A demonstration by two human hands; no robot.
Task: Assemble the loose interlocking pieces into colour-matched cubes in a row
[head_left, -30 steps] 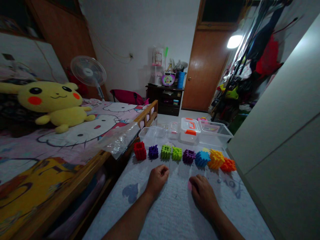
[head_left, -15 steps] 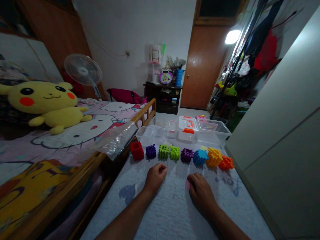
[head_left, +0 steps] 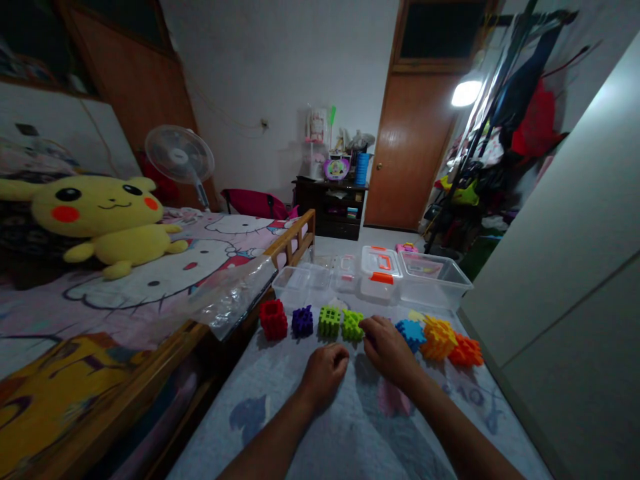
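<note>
A row of coloured interlocking-panel cubes lies across the cloth-covered surface. My right hand [head_left: 389, 348] has curled fingers, their tips right beside a light-green cube [head_left: 353, 326]; whether they press on it I cannot tell. This hand covers most of the purple cube behind it. My left hand [head_left: 324, 375] rests closer to me, loosely closed, with nothing visible in it. Left of the light-green cube stand another green cube [head_left: 329, 322], a dark-purple cube [head_left: 303, 322] and a red cube [head_left: 273, 320]. To the right are blue [head_left: 411, 335], yellow [head_left: 438, 337] and orange [head_left: 466, 351] pieces.
Behind the row stand clear plastic boxes [head_left: 436, 288], one with an orange-latched lid [head_left: 381, 267]. A wooden bed rail [head_left: 295, 240] and clear plastic bag [head_left: 235, 293] border the left. A pale cabinet [head_left: 575, 287] rises on the right.
My right hand has moved forward and slightly left, from the bare cloth to the row of cubes. My left hand has shifted slightly right in view. The camera has tilted up a little.
</note>
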